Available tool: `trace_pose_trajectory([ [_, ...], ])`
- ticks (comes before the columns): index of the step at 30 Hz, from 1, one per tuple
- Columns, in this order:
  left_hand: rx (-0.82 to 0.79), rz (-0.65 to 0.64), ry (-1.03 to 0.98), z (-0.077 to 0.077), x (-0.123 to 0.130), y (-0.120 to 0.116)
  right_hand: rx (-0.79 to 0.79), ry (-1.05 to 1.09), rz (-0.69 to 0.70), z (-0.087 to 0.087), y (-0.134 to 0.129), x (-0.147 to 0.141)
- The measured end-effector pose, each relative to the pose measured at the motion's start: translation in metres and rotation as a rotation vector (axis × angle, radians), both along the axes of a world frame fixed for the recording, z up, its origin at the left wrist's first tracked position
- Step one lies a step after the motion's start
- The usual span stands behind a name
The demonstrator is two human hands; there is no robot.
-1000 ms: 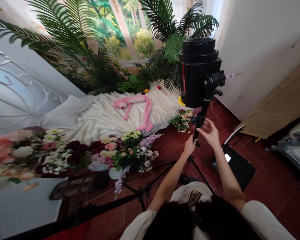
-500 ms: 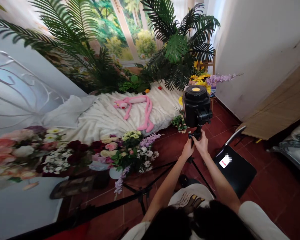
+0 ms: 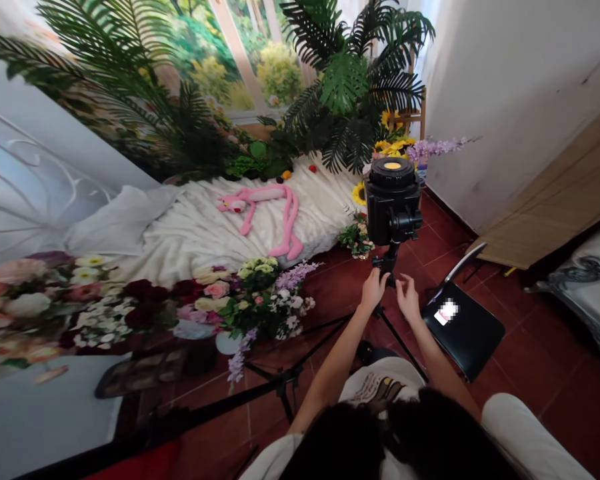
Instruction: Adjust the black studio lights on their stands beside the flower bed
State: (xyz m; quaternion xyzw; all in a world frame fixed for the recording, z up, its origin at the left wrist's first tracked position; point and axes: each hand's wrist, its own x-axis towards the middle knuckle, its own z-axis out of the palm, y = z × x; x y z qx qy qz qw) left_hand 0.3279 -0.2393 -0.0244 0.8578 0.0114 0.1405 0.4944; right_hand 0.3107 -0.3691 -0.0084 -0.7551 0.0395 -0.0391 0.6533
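Note:
A black studio light (image 3: 393, 203) with a round yellow centre stands upright on a black light stand (image 3: 380, 311). My left hand (image 3: 373, 291) is closed around the stand's upper pole, just below the light's bracket. To the right of the pole, my right hand (image 3: 407, 297) has its fingers curved and apart. Its fingertips are close to a dark knob (image 3: 391, 281) on the stand; I cannot tell whether they touch it. The part of the pole inside my left hand is hidden.
A black chair (image 3: 473, 337) with a white card stands at right. Flower bunches (image 3: 260, 300) and another black stand (image 3: 280, 383) are at left. Beyond lies a pink plush toy (image 3: 285, 220) on a white fur cover (image 3: 190, 230), with palm plants (image 3: 345, 80) behind.
My right hand has come away from the pole to the right and its fingers have spread. My left hand stays on the stand. The view has shifted slightly.

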Motion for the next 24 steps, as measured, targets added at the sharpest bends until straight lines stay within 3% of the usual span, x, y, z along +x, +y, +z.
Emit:
trace_pose_trajectory([
  [2, -0.003, 0.016, -0.001, -0.001, -0.001, -0.002, 0.129, 0.143, -0.04, -0.012, 0.002, 0.007],
  [4, 0.0, 0.031, 0.001, -0.001, -0.001, -0.003, 0.369, 0.35, -0.051, -0.018, 0.003, 0.018],
  [6, -0.001, 0.036, 0.007, -0.001, -0.002, -0.004, 0.588, 0.529, -0.012, -0.021, 0.001, 0.028],
  [8, -0.005, 0.03, 0.012, 0.001, -0.002, -0.004, 0.691, 0.624, 0.045, -0.022, -0.003, 0.034],
  [11, -0.03, 0.005, 0.012, 0.003, -0.005, -0.001, 0.885, 0.769, 0.085, -0.022, -0.007, 0.034],
  [14, -0.07, 0.013, -0.004, 0.002, -0.012, 0.01, 1.149, 0.946, 0.013, -0.027, 0.002, 0.022],
  [16, -0.097, 0.074, -0.023, 0.001, -0.021, 0.023, 1.171, 1.021, 0.002, -0.03, 0.016, 0.01],
  [19, -0.131, 0.237, -0.053, -0.002, -0.039, 0.055, 1.099, 1.08, 0.101, -0.03, 0.046, -0.002],
  [24, -0.164, 0.604, -0.067, -0.006, -0.084, 0.123, 0.967, 1.072, 0.306, -0.01, 0.106, -0.004],
])
